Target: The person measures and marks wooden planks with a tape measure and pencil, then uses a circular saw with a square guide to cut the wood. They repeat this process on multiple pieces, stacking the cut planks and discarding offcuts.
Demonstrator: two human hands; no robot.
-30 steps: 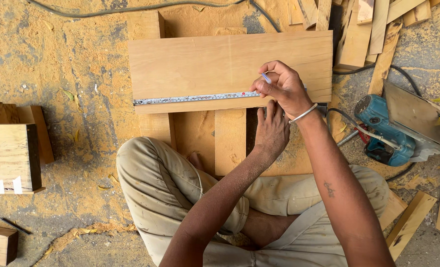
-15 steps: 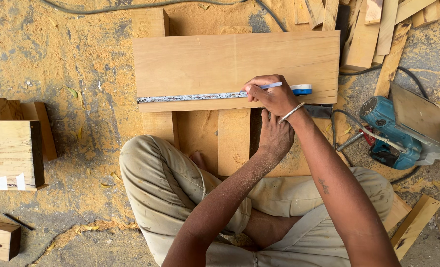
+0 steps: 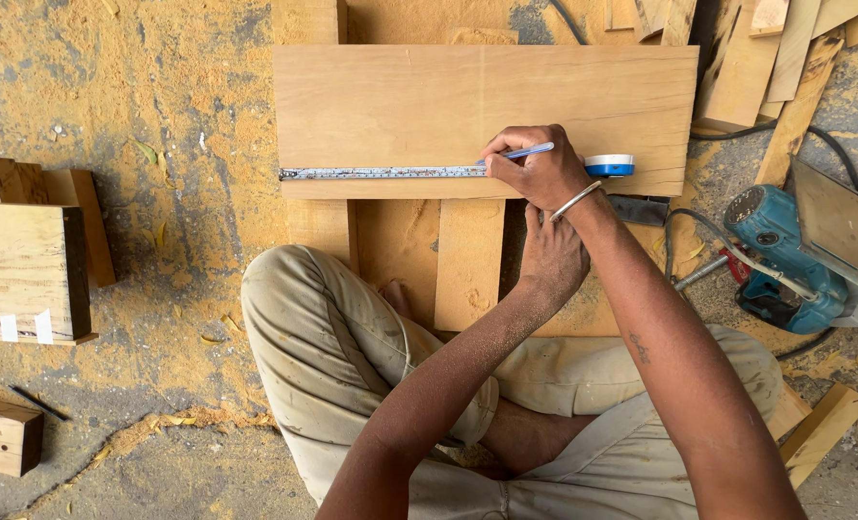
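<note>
Head view looks straight down on someone cross-legged in sawdust. Far left sit stacked wood blocks [image 3: 24, 270], out of the way. The wide board [image 3: 487, 116] lies across two narrower planks, raised off the floor. A tape measure [image 3: 390, 172] is stretched along its near edge, its blue case [image 3: 610, 165] at the right end. The left hand [image 3: 552, 255] presses flat, probably steadying the board's edge. The right hand [image 3: 540, 171] pinches a blue pen [image 3: 528, 150] at the tape. A blue power saw [image 3: 785, 260] rests far right.
</note>
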